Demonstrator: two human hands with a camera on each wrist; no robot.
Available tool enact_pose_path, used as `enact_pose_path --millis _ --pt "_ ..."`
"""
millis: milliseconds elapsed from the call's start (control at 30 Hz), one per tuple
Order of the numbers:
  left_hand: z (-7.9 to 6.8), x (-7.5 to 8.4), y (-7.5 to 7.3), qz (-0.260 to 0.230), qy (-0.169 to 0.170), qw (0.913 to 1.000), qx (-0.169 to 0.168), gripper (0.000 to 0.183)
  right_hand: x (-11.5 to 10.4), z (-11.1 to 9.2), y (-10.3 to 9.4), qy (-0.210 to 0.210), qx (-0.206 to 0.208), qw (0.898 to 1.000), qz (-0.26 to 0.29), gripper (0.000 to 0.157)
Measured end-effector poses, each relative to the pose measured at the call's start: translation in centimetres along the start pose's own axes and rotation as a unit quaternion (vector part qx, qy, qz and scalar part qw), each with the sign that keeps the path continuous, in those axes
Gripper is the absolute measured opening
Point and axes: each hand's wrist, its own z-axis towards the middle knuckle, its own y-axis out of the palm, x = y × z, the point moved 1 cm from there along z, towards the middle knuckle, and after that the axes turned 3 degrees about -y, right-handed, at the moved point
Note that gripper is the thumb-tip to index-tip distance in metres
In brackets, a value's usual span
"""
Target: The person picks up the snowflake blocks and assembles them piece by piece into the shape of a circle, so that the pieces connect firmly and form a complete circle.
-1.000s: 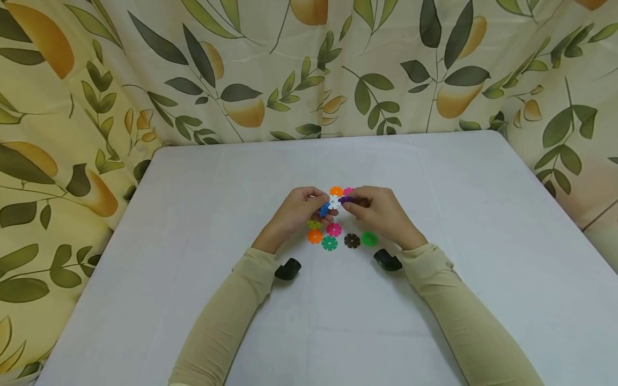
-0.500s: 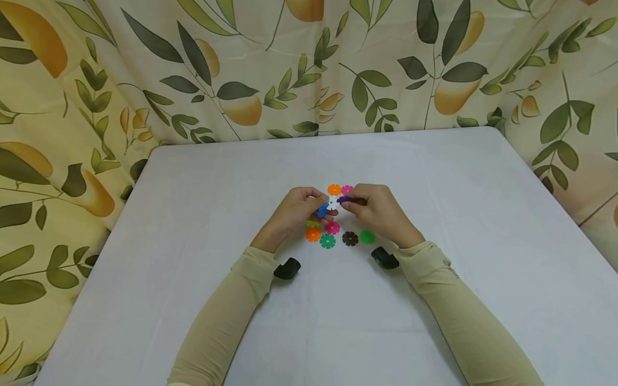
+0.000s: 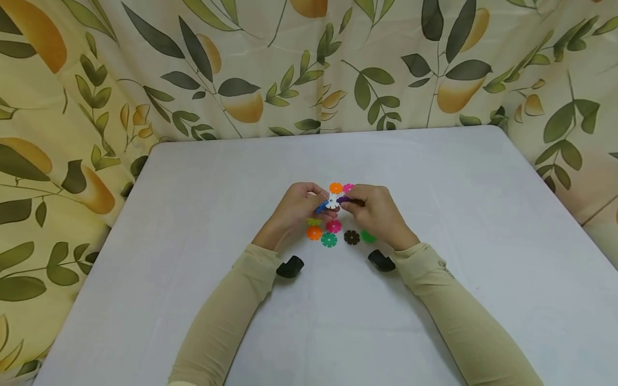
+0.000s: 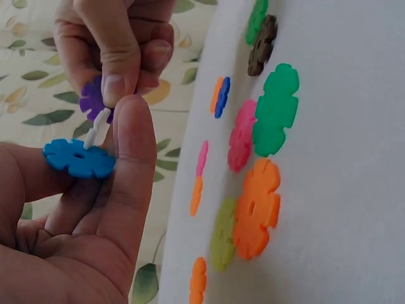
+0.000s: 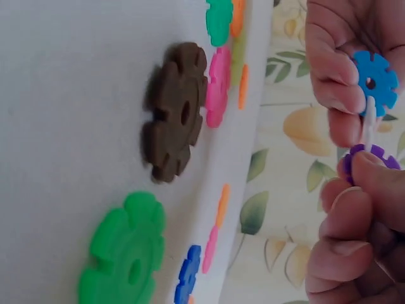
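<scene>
My left hand (image 3: 303,209) grips a notched blue disc (image 4: 62,159), a flower-shaped interlocking plastic piece, at its edge. My right hand (image 3: 381,214) pinches a purple disc (image 4: 91,99) of the same kind between thumb and fingers. Between them stands a white disc (image 3: 332,202), edge-on in both wrist views. It meets the blue disc on one side and the purple one on the other; fingertips partly cover the purple joint, so how deep it sits cannot be told. All three pieces are held above the table.
Loose discs lie on the white table (image 3: 434,177) around the hands: orange (image 3: 314,233), teal (image 3: 329,239), pink (image 3: 333,226), brown (image 3: 352,237), green (image 5: 123,253) and several more behind. Black wrist-worn devices (image 3: 290,267) sit beside both cuffs. A leaf-patterned curtain (image 3: 241,69) hangs behind.
In the left hand the blue disc has turned and now looks thinner in the head view. The right hand stays at the white disc with the purple one, having shifted only slightly.
</scene>
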Motion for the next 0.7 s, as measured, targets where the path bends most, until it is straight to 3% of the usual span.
enact_pose_path --millis 300,433,567,700 --pt "0.1 0.2 0.9 -0.047 0.003 0.9989 -0.001 0.015 -0.3 -0.1 -0.5 -0.023 0.033 0.999 0.002 0.007" --pt "-0.3 0.6 1.0 -0.042 0.012 0.9990 0.011 0.014 -0.4 0.1 -0.7 -0.026 0.021 0.999 0.007 0.006" --pt "-0.5 0.9 0.7 -0.047 0.012 0.9987 0.014 0.015 -0.5 0.2 -0.8 -0.008 0.008 1.000 0.019 0.004" --pt "-0.6 1.0 0.4 -0.057 0.019 0.9982 -0.006 0.015 -0.7 0.3 -1.2 0.016 0.003 0.999 0.031 0.006"
